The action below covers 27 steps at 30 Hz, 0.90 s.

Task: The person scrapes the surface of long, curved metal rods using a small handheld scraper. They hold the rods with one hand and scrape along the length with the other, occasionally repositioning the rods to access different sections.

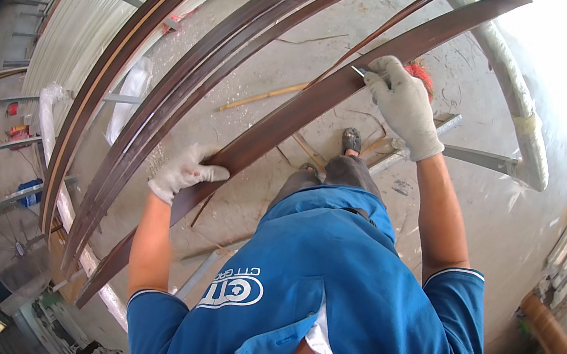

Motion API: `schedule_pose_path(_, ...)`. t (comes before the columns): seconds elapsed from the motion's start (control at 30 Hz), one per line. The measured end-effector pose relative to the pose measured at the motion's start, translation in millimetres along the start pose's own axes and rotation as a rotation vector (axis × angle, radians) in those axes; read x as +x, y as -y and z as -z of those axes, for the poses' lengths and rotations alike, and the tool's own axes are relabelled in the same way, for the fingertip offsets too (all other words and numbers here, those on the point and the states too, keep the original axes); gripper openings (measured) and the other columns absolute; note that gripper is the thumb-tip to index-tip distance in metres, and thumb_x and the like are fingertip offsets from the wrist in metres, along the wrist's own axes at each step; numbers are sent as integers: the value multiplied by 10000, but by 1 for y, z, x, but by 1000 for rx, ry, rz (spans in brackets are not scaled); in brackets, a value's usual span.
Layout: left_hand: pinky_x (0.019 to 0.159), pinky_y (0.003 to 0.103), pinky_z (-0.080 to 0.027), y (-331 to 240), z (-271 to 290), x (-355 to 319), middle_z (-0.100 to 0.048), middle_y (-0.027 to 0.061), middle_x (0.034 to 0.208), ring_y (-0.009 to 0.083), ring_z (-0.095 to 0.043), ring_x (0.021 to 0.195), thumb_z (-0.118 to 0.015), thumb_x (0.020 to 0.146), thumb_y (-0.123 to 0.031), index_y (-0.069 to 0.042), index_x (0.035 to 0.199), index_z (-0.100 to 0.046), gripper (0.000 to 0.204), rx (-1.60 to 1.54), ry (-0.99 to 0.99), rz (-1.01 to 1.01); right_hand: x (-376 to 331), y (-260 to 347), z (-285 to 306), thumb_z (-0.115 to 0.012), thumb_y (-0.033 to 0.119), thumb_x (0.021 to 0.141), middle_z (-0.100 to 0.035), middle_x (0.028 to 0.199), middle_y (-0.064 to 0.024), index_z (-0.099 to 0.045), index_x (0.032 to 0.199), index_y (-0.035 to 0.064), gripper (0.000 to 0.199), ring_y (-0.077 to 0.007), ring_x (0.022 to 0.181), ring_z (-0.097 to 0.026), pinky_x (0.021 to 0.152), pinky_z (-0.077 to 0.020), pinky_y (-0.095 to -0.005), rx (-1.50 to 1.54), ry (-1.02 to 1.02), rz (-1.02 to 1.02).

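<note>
A long, dark brown board (291, 121) runs diagonally in front of me, from lower left to upper right. My left hand (186, 172), in a pale work glove, grips its edge, thumb on the upper face and fingers partly hidden. Further up the board is my right hand (404, 105), gloved too, its fingers closed on a small, thin metal blade (358, 72). That blade lies at the board's surface; the rest of the tool is hidden in the glove.
More dark brown strips (192, 55) lie side by side beyond the board, over metal supports. A plastic-wrapped rail (511, 78) stands at the right. Pale panels (87, 26) are stacked far left, near a fan (21, 250). Scraps litter the concrete floor (270, 66).
</note>
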<state>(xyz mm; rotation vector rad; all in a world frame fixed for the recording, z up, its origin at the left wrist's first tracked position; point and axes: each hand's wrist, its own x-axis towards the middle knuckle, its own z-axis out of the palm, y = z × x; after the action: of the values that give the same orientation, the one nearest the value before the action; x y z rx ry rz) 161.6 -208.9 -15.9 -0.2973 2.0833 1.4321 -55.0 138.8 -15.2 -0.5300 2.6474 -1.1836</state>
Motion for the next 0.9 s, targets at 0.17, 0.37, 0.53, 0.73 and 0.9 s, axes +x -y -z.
schedule_pose_path(0.17,809,313,-539,-2,-18,-43,-740,122,994,170,-673,905,-889,756,-219,58,1100,-706,478,-230,-281,-74,0,-3,3,-647,270,951,-758,1022,-157,-631,1195,87,306,-354,974,-722,852,-554,-427,-65,-34,13)
schedule_pose_path(0.37,610,469,-418,-30,-66,-63,-537,196,722,427,-513,672,-897,667,-270,-2,734,-525,463,561,-805,-118,-17,2,16,-675,199,936,-764,982,-127,-649,1171,61,274,-247,875,-731,810,-544,-360,56,-94,-45)
schedule_pose_path(0.53,618,480,-430,-26,-85,-66,-559,171,742,408,-543,695,-889,667,-243,-23,750,-559,405,662,-904,-166,-33,7,21,-677,146,922,-749,934,-86,-664,1147,34,251,-128,781,-665,757,-530,-297,202,-92,-88)
schedule_pose_path(0.73,618,465,-446,-14,-92,-67,-585,143,763,371,-571,701,-897,652,-192,-25,771,-584,374,634,-952,-192,-40,8,14,-676,151,921,-752,949,-84,-666,1140,32,249,-146,798,-682,764,-535,-304,210,-147,-74)
schedule_pose_path(0.9,598,447,-435,-12,-95,-66,-568,142,735,355,-539,664,-894,676,-188,-27,767,-577,367,635,-979,-201,-37,4,11,-669,191,926,-766,1005,-107,-667,1137,55,251,-251,915,-735,808,-551,-356,56,-223,-13)
